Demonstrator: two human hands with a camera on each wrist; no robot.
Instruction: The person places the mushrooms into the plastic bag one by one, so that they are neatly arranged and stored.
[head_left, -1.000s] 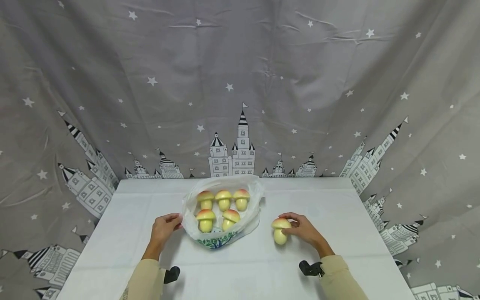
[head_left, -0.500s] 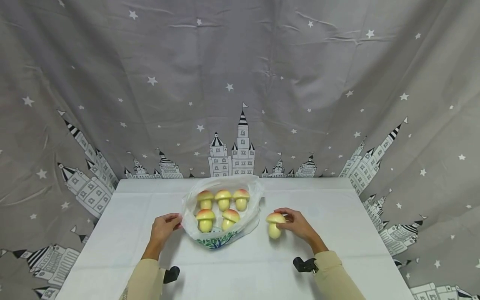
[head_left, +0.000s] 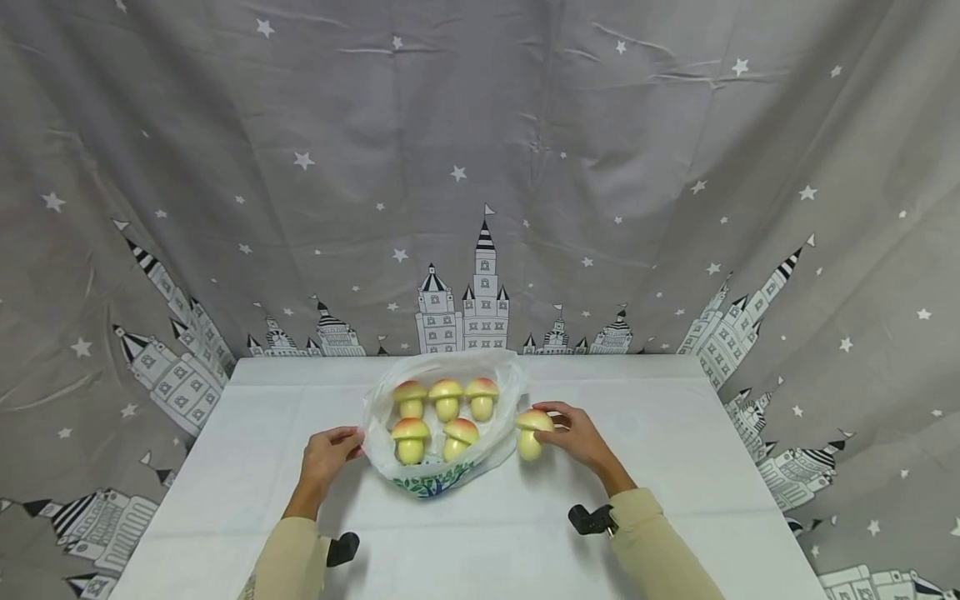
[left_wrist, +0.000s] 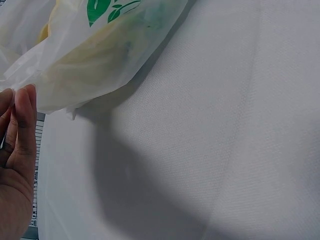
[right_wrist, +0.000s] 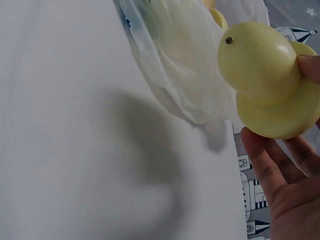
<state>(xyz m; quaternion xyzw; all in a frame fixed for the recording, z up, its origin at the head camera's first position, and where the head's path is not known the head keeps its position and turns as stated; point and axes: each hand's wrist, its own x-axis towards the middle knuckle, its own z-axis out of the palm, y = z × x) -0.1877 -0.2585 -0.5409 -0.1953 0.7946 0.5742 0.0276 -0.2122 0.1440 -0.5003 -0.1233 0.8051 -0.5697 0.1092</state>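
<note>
A white translucent plastic bag [head_left: 431,481] with a green and blue leaf print lies open on the table. Inside it sit several toy mushrooms [head_left: 410,451], yellow with reddish cap tops. My left hand [head_left: 327,457] pinches the bag's left rim between thumb and fingers, as the left wrist view also shows. At the bag's right side, my right hand [head_left: 579,437] grips one more toy mushroom [head_left: 529,446] by its cap and stem. The right wrist view shows this mushroom [right_wrist: 260,65] from its stem end, held above the table with its shadow below.
A white cloth covers the table [head_left: 480,550]. Behind it and at both sides hangs a grey curtain [head_left: 465,108] printed with stars and castles. A black wrist mount [head_left: 343,549] sticks out from the left sleeve, another [head_left: 590,519] from the right.
My right hand has carried the toy mushroom left and slightly away from me, up close to the bag's right edge. The left hand and the bag have stayed in place.
</note>
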